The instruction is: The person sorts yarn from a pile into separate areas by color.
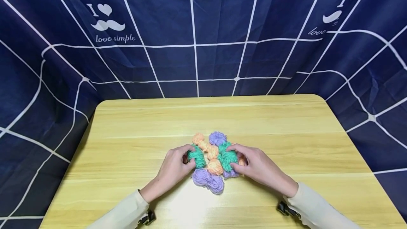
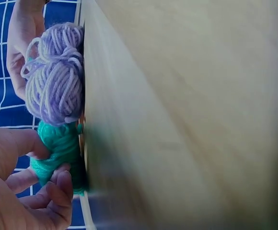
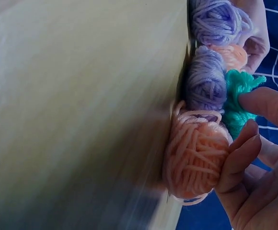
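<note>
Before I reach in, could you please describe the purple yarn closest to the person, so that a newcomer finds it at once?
On the table, look for the heap of yarn between the left hand and the right hand. At its edge nearest the person lies the purple bundle, narrowed at its middle. Unlike the green bundle just behind it, no hand grips it.
</note>
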### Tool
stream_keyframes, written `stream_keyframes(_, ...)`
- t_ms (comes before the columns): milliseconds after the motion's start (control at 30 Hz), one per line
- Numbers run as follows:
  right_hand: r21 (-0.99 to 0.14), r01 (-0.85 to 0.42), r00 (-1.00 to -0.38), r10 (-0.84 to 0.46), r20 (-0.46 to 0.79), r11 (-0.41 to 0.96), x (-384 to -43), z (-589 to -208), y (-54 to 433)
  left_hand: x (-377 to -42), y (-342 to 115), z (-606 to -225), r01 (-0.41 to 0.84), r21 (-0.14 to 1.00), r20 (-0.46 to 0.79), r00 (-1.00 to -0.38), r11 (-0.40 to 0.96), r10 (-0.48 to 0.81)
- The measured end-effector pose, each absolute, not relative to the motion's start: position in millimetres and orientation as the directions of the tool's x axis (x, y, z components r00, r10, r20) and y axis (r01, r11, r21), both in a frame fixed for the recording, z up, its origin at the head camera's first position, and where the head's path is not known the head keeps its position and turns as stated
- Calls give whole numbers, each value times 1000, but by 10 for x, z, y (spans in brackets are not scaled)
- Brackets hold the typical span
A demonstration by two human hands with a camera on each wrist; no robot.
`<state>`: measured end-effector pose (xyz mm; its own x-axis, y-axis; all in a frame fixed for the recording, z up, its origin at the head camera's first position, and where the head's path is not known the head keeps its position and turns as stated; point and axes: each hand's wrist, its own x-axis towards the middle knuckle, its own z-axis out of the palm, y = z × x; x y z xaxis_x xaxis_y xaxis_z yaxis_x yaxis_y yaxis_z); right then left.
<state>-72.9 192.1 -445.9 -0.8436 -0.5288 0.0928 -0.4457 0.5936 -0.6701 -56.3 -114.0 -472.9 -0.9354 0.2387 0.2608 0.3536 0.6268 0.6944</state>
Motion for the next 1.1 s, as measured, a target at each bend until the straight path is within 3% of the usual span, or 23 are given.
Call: stream_keyframes(1100, -663, -442, -851, -516, 97, 604, -725, -4483, 1923, -477, -1434, -4679, 355, 727, 348, -928, 588, 130)
